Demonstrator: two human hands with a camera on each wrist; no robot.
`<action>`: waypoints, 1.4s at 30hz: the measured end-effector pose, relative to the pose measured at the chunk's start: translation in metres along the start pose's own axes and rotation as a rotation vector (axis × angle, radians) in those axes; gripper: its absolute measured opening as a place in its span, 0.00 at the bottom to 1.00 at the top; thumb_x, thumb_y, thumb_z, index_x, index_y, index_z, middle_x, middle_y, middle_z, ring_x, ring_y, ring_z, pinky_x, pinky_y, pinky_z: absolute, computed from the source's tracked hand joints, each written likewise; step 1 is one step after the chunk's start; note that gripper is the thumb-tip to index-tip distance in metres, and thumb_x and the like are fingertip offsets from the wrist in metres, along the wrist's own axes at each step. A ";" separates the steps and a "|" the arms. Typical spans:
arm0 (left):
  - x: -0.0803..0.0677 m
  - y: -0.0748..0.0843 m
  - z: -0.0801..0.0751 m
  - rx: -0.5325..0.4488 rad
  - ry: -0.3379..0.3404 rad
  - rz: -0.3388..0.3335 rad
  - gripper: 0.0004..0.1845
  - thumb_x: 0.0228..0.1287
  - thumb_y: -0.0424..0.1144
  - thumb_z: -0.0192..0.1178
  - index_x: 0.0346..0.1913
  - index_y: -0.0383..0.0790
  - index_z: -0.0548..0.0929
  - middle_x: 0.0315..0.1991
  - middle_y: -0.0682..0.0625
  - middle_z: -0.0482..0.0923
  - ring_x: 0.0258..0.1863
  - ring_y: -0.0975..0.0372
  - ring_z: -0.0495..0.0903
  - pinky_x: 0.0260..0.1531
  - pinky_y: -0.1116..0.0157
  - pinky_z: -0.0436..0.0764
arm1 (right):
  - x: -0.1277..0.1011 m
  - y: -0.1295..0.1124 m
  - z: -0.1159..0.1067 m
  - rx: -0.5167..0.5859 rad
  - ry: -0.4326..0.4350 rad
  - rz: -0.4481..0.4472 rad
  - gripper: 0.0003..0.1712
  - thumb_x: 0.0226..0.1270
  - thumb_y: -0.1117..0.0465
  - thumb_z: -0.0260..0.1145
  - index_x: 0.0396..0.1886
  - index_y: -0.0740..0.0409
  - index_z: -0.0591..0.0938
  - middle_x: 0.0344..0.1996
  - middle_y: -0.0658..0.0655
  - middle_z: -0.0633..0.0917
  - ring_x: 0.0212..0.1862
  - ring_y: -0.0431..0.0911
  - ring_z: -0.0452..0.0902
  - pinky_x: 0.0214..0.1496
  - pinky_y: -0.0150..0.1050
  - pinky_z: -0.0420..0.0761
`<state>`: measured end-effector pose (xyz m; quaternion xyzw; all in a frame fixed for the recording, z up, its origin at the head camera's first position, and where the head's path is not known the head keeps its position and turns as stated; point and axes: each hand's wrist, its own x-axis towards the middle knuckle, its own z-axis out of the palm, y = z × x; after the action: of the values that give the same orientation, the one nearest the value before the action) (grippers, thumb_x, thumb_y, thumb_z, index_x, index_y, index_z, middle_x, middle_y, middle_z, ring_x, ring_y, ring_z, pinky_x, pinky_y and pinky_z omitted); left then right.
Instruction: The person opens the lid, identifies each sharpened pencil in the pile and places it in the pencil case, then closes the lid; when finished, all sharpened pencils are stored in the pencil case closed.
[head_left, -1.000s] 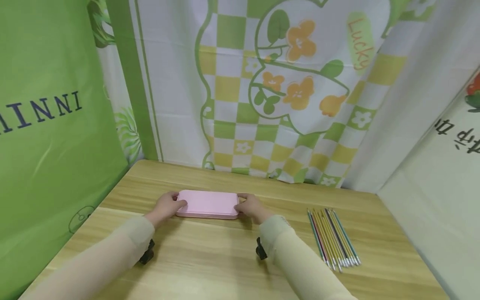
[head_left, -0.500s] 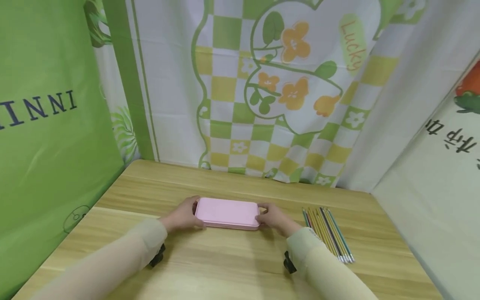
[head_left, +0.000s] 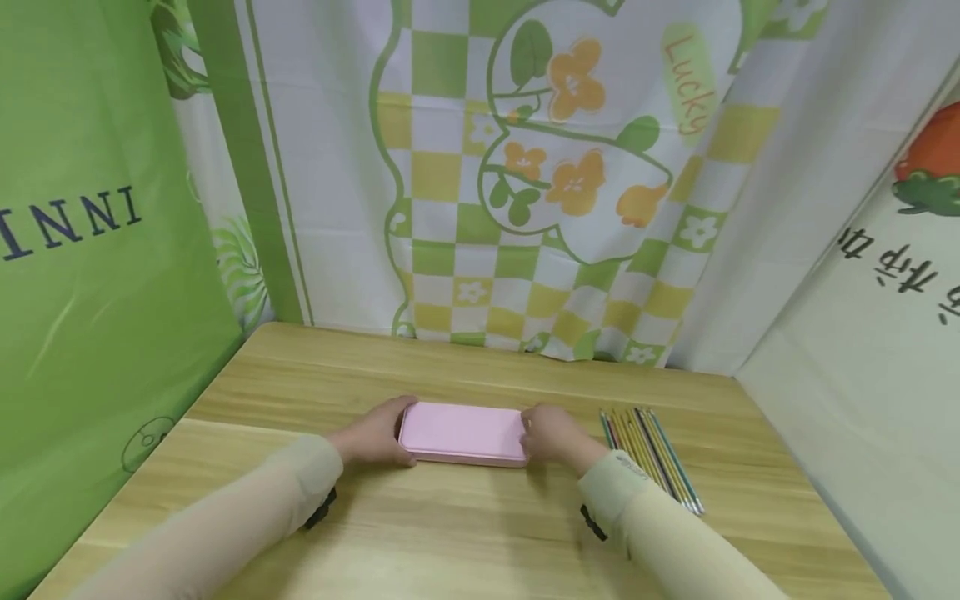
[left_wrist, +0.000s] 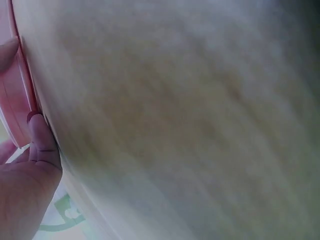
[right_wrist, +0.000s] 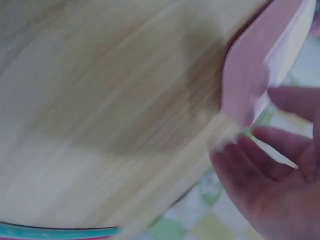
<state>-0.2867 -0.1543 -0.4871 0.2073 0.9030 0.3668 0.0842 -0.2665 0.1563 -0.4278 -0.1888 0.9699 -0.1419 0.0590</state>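
Observation:
A pink pencil case (head_left: 463, 432), closed and rectangular, lies flat on the wooden table, its long side running left to right. My left hand (head_left: 373, 435) grips its left end; in the left wrist view the fingers (left_wrist: 42, 137) bend against the case wall (left_wrist: 14, 100). At the opposite end is my right hand (head_left: 557, 437). In the right wrist view this hand (right_wrist: 280, 175) is blurred, its fingers loosely bent and apart from the case, and the thumb close to the lid's edge.
Several pencils (head_left: 652, 454) with white-tipped ends lie side by side to the right, partly behind the right sleeve (head_left: 637, 500). A patterned curtain (head_left: 525, 250) hangs at the table's back edge, with a green cloth (head_left: 97, 292) on the left.
The case has moved right and toward me, both hands going with it. Since half a second ago it has shifted only slightly, and the right fingers have come off its end.

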 end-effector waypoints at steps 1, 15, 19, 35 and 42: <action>0.000 0.000 0.000 0.011 -0.004 0.009 0.57 0.41 0.36 0.83 0.75 0.24 0.62 0.71 0.29 0.67 0.71 0.39 0.67 0.72 0.45 0.62 | -0.001 -0.005 0.001 -0.076 0.039 -0.078 0.15 0.72 0.66 0.65 0.53 0.70 0.85 0.47 0.67 0.86 0.49 0.58 0.84 0.56 0.54 0.82; 0.005 0.003 -0.004 -0.107 -0.069 -0.009 0.55 0.42 0.39 0.81 0.74 0.24 0.64 0.66 0.32 0.74 0.63 0.46 0.75 0.66 0.48 0.72 | -0.009 -0.052 0.041 -0.703 0.349 -0.654 0.05 0.71 0.63 0.68 0.43 0.58 0.82 0.38 0.52 0.85 0.38 0.44 0.83 0.34 0.32 0.84; 0.007 0.000 -0.006 -0.094 -0.076 -0.025 0.54 0.42 0.41 0.81 0.74 0.26 0.67 0.63 0.36 0.77 0.57 0.51 0.78 0.60 0.51 0.77 | -0.006 -0.050 0.042 -0.726 0.408 -0.705 0.05 0.67 0.64 0.67 0.41 0.59 0.81 0.34 0.52 0.85 0.35 0.43 0.83 0.31 0.33 0.84; 0.015 0.006 -0.014 -0.018 -0.103 -0.017 0.50 0.49 0.48 0.78 0.72 0.25 0.70 0.64 0.35 0.77 0.56 0.54 0.78 0.63 0.50 0.74 | 0.004 -0.050 0.026 -0.893 0.400 -0.749 0.18 0.71 0.57 0.69 0.56 0.60 0.83 0.30 0.53 0.83 0.28 0.41 0.81 0.25 0.32 0.82; 0.014 0.005 -0.014 -0.045 -0.112 -0.013 0.53 0.44 0.44 0.83 0.74 0.28 0.69 0.66 0.34 0.75 0.62 0.47 0.76 0.67 0.44 0.69 | 0.002 -0.041 0.018 -0.751 0.318 -0.786 0.24 0.68 0.54 0.74 0.57 0.60 0.79 0.39 0.53 0.85 0.38 0.44 0.85 0.38 0.33 0.85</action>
<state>-0.3018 -0.1541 -0.4740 0.2197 0.8896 0.3744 0.1418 -0.2506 0.1144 -0.4330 -0.5199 0.8076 0.1749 -0.2165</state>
